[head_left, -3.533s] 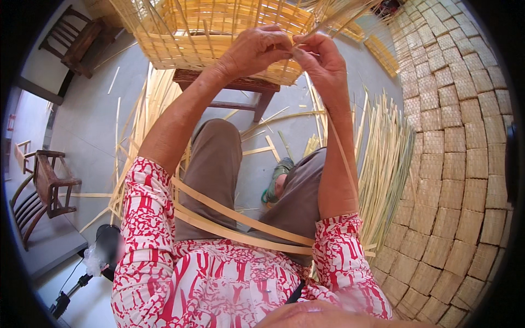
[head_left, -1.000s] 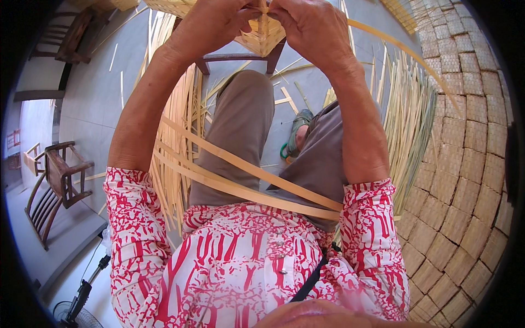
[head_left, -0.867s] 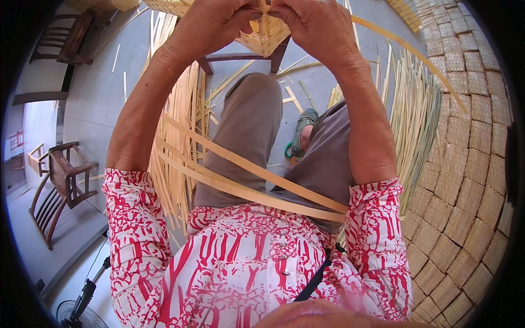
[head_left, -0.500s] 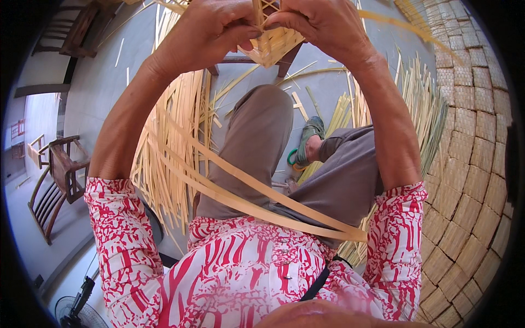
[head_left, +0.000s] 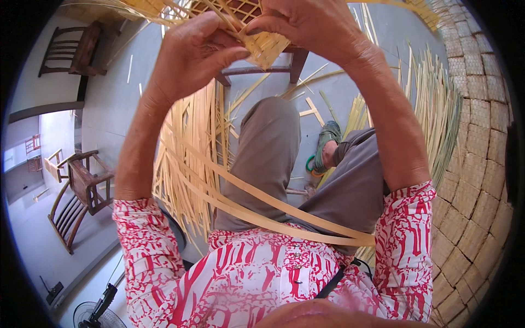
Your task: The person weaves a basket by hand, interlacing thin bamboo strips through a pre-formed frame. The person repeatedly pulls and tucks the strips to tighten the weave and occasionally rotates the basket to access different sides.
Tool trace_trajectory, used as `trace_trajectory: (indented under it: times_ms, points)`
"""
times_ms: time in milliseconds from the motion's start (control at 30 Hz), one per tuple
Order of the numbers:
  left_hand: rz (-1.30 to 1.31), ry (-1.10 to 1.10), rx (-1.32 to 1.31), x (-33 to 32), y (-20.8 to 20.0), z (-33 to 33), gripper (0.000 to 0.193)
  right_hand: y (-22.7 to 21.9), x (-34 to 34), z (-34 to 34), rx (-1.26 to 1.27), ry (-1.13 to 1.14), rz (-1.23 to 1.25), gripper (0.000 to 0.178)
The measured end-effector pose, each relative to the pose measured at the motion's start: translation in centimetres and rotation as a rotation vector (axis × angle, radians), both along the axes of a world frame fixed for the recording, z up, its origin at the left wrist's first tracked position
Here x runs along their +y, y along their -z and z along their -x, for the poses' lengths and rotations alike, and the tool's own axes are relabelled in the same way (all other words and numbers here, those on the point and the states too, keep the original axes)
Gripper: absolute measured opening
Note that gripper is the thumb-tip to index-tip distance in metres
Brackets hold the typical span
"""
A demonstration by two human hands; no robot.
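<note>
At the top of the view, a piece of bamboo weaving (head_left: 266, 50) with a pointed lower corner is between my hands. My right hand (head_left: 311, 24) grips its upper right part, the thumb pressed on the weave. On the other side, my left hand (head_left: 194, 57) has its fingers bent at the weave's edge and a narrow strip, with the thumb near the corner. Loose strip ends (head_left: 147, 8) fan out left of the work. An open lattice (head_left: 238, 10) shows behind it. Two long flat bamboo strips (head_left: 295, 210) arch over my lap.
Bundles of split bamboo lie on the floor at left (head_left: 188, 120) and right (head_left: 432, 98). A dark wooden stool (head_left: 295, 63) stands beyond my knees. Stacked woven mats (head_left: 470, 164) line the right side. Wooden chairs (head_left: 90, 180) and a fan (head_left: 98, 309) are at left.
My left hand has moved down and its thumb has shifted lower along the weave. The weaving has tilted, showing more of the lattice. The whole view has shifted slightly.
</note>
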State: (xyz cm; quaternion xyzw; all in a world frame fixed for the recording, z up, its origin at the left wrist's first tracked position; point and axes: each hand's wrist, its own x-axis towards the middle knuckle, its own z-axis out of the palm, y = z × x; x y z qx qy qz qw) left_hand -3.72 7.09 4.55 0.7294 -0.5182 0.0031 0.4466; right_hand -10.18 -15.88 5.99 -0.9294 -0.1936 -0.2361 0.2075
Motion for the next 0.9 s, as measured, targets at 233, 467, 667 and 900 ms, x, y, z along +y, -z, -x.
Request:
trace_trajectory:
  times_ms: [233,467,667,900]
  points:
    - [0.117,-0.395,0.090,-1.6,0.7,0.1,0.007,1.6,1.5,-0.8,-0.403,0.177,-0.166,0.009]
    - [0.083,-0.246,0.146,-0.4,1.1,-1.3,0.008,4.7,-0.2,-1.4,0.525,-0.022,-1.814,0.018]
    - [0.071,-0.273,0.125,-0.3,2.2,-2.3,0.011,5.2,-0.7,-2.2,0.530,-0.363,-2.325,0.023]
    - [0.133,-0.271,0.040,-0.7,2.8,-2.7,0.019,0.7,1.4,-1.3,0.447,-0.384,-1.170,0.045]
